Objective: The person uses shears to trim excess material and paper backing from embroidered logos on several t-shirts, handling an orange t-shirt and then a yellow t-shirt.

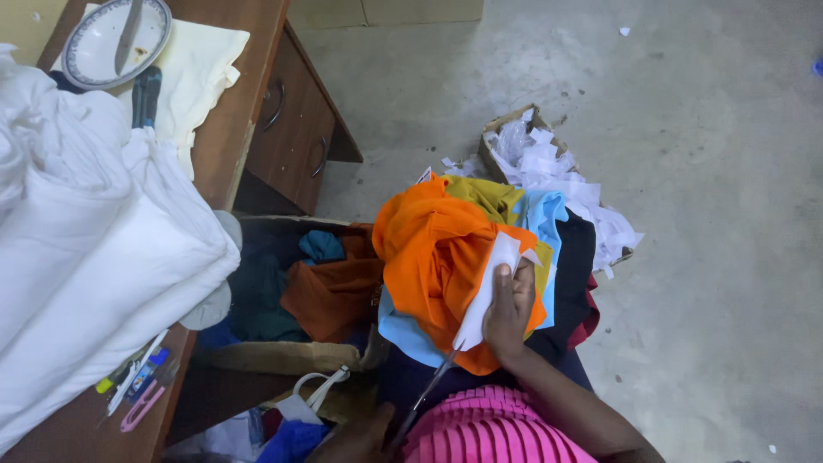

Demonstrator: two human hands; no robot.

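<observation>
My right hand (510, 313) presses a white strip of fabric (483, 302) against an orange cloth (424, 249). The orange cloth tops a pile of coloured cloths on my lap, with olive (493, 195), light blue (544, 214) and black (573, 257) pieces under it. My left hand (360, 435) shows only partly at the bottom edge and grips a pair of scissors (426, 393). The blades point up toward the lower end of the white strip. A pink pleated garment (484, 424) covers my lap below.
A wooden desk with drawers (257, 94) stands at left, bearing a stack of white cloth (94, 240), a plate with a knife (111, 39) and pens with pink snips (137, 394). An open box of dark cloths (283, 356) sits beside it. A carton of white scraps (549, 163) lies on the concrete floor (703, 214).
</observation>
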